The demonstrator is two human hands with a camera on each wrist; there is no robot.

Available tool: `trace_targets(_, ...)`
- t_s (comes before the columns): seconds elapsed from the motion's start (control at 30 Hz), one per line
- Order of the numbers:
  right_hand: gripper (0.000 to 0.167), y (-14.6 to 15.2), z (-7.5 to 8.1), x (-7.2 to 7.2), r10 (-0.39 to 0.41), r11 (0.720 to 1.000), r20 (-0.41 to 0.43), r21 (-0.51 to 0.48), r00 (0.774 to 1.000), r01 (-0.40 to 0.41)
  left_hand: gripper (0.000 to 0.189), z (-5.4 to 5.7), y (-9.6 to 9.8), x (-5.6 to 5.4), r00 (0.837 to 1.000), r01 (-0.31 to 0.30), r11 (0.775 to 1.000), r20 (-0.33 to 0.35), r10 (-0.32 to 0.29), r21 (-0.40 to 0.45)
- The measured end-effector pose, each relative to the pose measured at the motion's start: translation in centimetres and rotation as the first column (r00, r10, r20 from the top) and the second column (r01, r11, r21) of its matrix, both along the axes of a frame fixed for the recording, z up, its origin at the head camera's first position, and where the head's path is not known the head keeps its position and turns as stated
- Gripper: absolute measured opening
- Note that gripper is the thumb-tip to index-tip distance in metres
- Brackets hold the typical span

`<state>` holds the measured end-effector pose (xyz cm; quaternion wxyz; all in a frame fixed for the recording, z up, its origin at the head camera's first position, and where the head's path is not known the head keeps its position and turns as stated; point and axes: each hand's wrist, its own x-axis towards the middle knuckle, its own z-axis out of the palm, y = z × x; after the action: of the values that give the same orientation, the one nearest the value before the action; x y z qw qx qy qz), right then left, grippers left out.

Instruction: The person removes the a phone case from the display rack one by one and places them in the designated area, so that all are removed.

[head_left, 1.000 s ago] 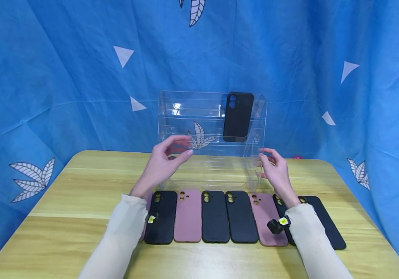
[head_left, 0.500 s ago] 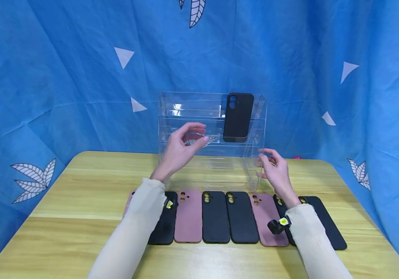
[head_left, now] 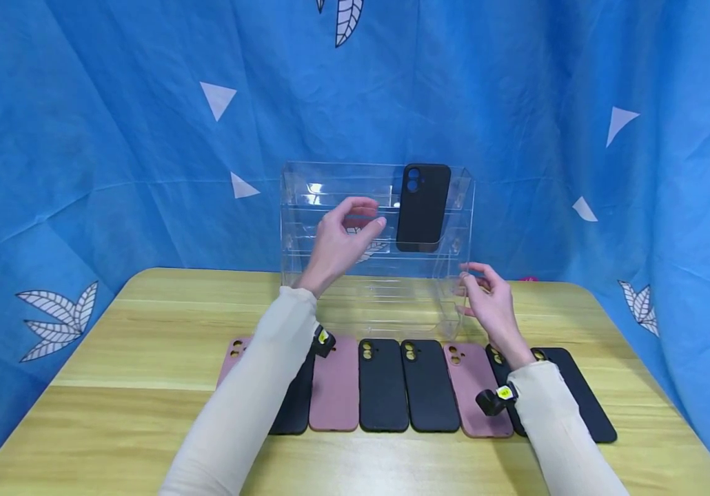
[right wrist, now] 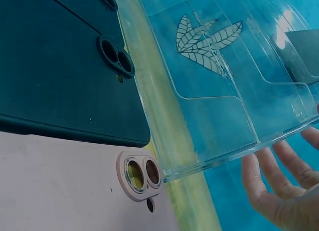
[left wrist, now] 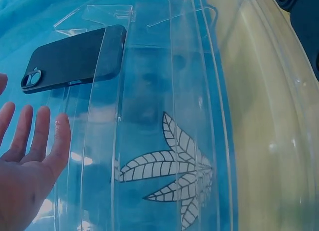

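Observation:
A clear acrylic tiered display rack [head_left: 342, 166] stands at the back of the table. One black phone case [head_left: 422, 207] leans upright in its upper right part, camera cutouts at the top left. My left hand [head_left: 344, 241] is raised before the upper tiers, left of that case, with its fingers gently bent and nothing in them. In the left wrist view the fingertips [left wrist: 61, 123] lie just below the case. My right hand [head_left: 491, 303] is at the rack's right side panel, fingertips right at its edge, fingers relaxed. From the right wrist, spread fingers [right wrist: 251, 173] show along that clear edge.
Several phone cases lie in a row before the rack, among them a pink case [head_left: 333, 393], a black case [head_left: 383, 386] and another pink case [head_left: 478, 386]. My left sleeve [head_left: 256, 386] covers part of the row. A blue curtain [head_left: 113, 138] hangs behind the table [head_left: 113, 399].
My left hand has risen and shifted right, from the rack's lower left to its upper middle near the black case. My right hand has stayed at the rack's right side.

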<state>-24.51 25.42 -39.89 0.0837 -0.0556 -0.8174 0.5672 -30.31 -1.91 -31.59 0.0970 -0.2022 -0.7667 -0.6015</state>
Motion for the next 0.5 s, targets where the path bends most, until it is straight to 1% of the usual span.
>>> trace_targets(0.17, 0.046, 0.0, 0.0, 0.0, -0.001, 1.0, 0.0, 0.006, 1.0, 0.001, 0.033, 0.2, 0.8, -0.9, 1.0, -0.014, 1.0, 0.002, 0.014, 0.012)
trace_targets(0.33, 0.047, 0.0, 0.0, 0.0, -0.001, 1.0, 0.005, -0.001, 1.0, 0.001, 0.034, -0.2, 1.6, -1.7, 0.999, -0.015, 1.0, 0.029, 0.014, 0.027)
trace_targets(0.5, 0.046, -0.1, -0.1, 0.1, 0.004, 1.0, 0.006, -0.009, 1.0, -0.004, 0.038, -0.6, 2.4, -2.1, 0.998, -0.033, 0.999, 0.054, 0.032, 0.005)
